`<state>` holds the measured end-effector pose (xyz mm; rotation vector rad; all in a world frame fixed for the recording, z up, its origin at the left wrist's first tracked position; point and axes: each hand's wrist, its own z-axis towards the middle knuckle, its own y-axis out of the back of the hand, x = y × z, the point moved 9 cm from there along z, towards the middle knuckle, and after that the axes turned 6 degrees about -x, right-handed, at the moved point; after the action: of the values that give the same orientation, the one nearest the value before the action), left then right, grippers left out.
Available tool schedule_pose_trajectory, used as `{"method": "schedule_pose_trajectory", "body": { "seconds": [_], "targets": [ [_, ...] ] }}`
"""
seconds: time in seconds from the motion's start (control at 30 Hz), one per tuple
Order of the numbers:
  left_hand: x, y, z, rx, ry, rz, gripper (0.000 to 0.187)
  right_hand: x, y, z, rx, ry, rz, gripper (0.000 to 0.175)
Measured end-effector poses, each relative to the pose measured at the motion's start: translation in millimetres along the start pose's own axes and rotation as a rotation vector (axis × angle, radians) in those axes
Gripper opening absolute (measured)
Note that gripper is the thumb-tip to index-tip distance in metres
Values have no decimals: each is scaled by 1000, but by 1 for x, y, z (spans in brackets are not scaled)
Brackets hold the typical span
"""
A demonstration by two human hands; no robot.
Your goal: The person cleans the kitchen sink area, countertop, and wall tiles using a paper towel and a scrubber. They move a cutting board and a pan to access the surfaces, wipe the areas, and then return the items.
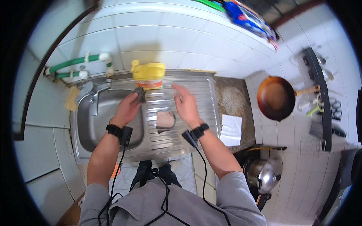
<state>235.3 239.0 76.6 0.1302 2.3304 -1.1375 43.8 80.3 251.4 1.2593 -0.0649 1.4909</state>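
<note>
My left hand (126, 108) holds a dark grey scouring pad (140, 95) by its edge, above the right rim of the stainless steel sink basin (99, 127). A yellow plastic jug (148, 72) with an orange and white label stands just behind the pad, against the wall. Over the ribbed drainboard (195, 141) hovers my right hand (185, 104), a little blurred, its fingers apart and nothing in them. Between the two hands a pinkish cloth pad with dark edging (165, 120) lies flat on the drainboard.
A chrome faucet (95, 101) reaches over the basin, with a yellowish sponge (72, 99) beside it. White paper (231, 130) lies on the stone counter (246, 113). A brown pan (275, 98) hangs from a wall rack (322, 104). A lidded steel pot (265, 175) stands at right.
</note>
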Motion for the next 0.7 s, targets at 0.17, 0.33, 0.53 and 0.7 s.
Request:
{"method": "schedule_pose_trajectory", "body": {
  "seconds": [0.17, 0.33, 0.53, 0.7],
  "targets": [
    [77, -45, 1, -19, 157, 262, 21, -136, 87, -174, 71, -625, -38, 30],
    [175, -132, 47, 44, 89, 713, 28, -212, 187, -264, 14, -564, -426, 41],
    [314, -256, 135, 343, -431, 1455, 33, -274, 224, -298, 164, -543, -737, 54],
    [392, -354, 190, 603, -843, 1675, 35, -281, 273, -325, -26, -650, -730, 45]
  ]
}}
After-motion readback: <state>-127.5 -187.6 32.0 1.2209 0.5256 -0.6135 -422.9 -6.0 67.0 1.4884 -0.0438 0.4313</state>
